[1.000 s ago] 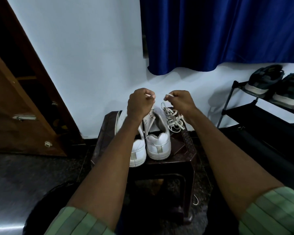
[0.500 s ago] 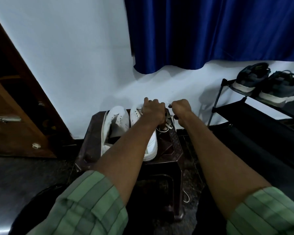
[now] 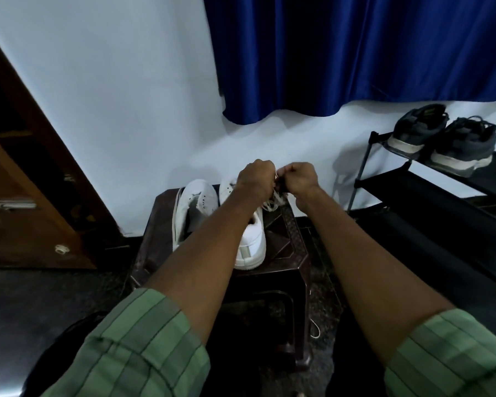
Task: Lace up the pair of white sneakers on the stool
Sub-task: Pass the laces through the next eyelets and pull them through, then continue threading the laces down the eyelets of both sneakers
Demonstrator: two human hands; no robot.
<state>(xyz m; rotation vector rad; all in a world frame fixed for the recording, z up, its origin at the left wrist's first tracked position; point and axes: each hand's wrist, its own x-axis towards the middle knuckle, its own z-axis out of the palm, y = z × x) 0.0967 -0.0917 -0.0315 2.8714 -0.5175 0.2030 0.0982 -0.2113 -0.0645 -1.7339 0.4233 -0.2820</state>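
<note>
Frame centre, on stool (image 3: 287,247): left sneaker (image 3: 194,204) unlaced. Left hand (image 3: 255,179) and right hand (image 3: 302,179), both fisted, pinch lace (image 3: 272,203) over right sneaker (image 3: 251,247). Mid-lacing, probably; next: feed tip through next eyelet.

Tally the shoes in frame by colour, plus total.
White sneakers on the stool: 2, the left sneaker and the right sneaker, whose lace the left hand and right hand are gripping.
Dark grey shoes on the rack: 2, one beside the other.
Total: 4
</note>
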